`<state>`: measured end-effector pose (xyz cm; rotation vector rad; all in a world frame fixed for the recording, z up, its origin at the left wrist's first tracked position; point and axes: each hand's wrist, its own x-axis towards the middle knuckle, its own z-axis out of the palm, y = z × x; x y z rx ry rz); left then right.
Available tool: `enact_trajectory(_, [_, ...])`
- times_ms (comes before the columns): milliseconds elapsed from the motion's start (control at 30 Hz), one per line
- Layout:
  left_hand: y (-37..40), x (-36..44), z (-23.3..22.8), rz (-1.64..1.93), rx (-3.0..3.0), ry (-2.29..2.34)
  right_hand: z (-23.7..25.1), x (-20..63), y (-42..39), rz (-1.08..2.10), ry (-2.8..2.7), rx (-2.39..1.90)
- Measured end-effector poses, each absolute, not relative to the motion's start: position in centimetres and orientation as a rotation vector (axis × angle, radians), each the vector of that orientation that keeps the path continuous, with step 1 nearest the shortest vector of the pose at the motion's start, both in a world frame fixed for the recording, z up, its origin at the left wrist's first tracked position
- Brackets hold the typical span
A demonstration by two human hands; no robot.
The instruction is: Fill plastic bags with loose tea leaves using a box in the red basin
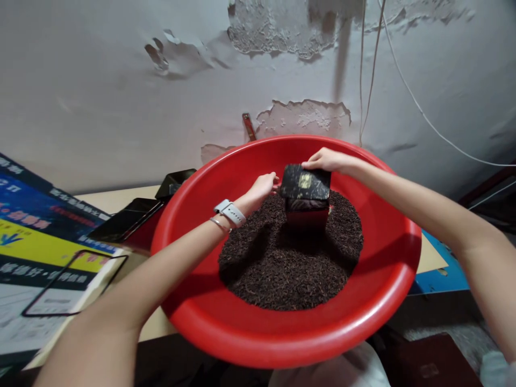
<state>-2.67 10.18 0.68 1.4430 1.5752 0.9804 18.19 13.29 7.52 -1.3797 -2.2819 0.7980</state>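
Observation:
A wide red plastic basin [387, 322] holds a heap of dark, twisted dry leaves [282, 285] that look like loose tea. A box [307, 216] with dark red sides stands among the leaves. Its black patterned lid [290, 183], marked with a small gold square, lies tilted over the top. My right hand [324, 160] pinches the lid's far edge, thumb and fingers closed. Just left of the lid is my left hand [262, 189], fingers bent but apart, with nothing visible in them. Whether its fingertips touch the lid is unclear.
Left of the basin are a black lid-like tray [124, 219], another dark box [175, 183], a thin black frame [74, 282] and printed boards [40, 236]. Behind is a peeling wall [181, 107] with hanging cords [407, 86]. A dark red box [433, 360] sits low at right.

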Motion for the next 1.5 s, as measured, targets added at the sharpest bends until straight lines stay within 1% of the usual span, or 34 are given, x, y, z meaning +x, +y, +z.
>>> enact_trajectory(33, [9.9,-2.3,0.4,0.965,1.375,1.549,6.5,17.5,13.2,0.871,-2.322,-1.373])
enact_trajectory(67, [9.5,-1.9,0.1,0.933,1.349,1.517,5.5,16.8,13.2,0.867,-2.376,-1.38])
enact_trajectory(100, [9.1,-1.5,-0.2,0.89,1.361,1.484,4.6,16.3,13.2,0.794,-2.427,-1.402])
enact_trajectory(167, [8.3,-0.8,-0.7,0.835,1.457,1.449,3.2,15.7,13.3,0.473,-2.501,-1.449])
enact_trajectory(233, [8.0,-0.2,-1.3,0.855,1.553,1.476,2.5,15.7,13.4,0.122,-2.509,-1.465])
enact_trajectory(267, [8.1,0.1,-1.6,0.883,1.577,1.503,2.2,15.9,13.5,0.021,-2.509,-1.469])
enact_trajectory(300, [8.3,0.3,-1.9,0.903,1.589,1.528,2.0,16.2,13.5,-0.012,-2.512,-1.485])
enact_trajectory(467, [10.2,1.2,-2.9,0.844,1.603,1.624,0.4,18.0,12.8,0.208,-2.474,-1.685])
enact_trajectory(600, [10.6,1.8,-2.6,0.808,1.626,1.748,-0.9,18.6,11.9,0.252,-2.397,-1.78])
enact_trajectory(733, [9.6,2.2,-2.2,0.744,1.794,1.79,-1.4,18.5,11.7,0.243,-2.354,-1.786])
enact_trajectory(867, [8.2,2.3,-2.2,0.702,2.066,1.803,-1.4,18.6,11.1,0.157,-2.464,-1.603])
enact_trajectory(967, [7.5,2.0,-2.0,0.666,2.289,1.715,-1.1,18.7,10.5,0.007,-2.568,-1.468])
enact_trajectory(1100, [7.5,1.1,-1.3,0.332,2.583,1.467,-0.7,18.5,10.5,-0.195,-2.666,-1.39])
enact_trajectory(1167, [7.9,0.7,-1.0,0.16,2.694,1.347,-0.6,18.2,10.8,-0.249,-2.688,-1.372])
enact_trajectory(1233, [8.3,0.5,-0.9,0.07,2.77,1.283,-0.6,17.9,11.1,-0.29,-2.7,-1.351])
enact_trajectory(1500, [8.4,0.7,-1.4,0.08,2.906,1.18,-0.7,17.0,9.8,-0.391,-2.72,-1.281])
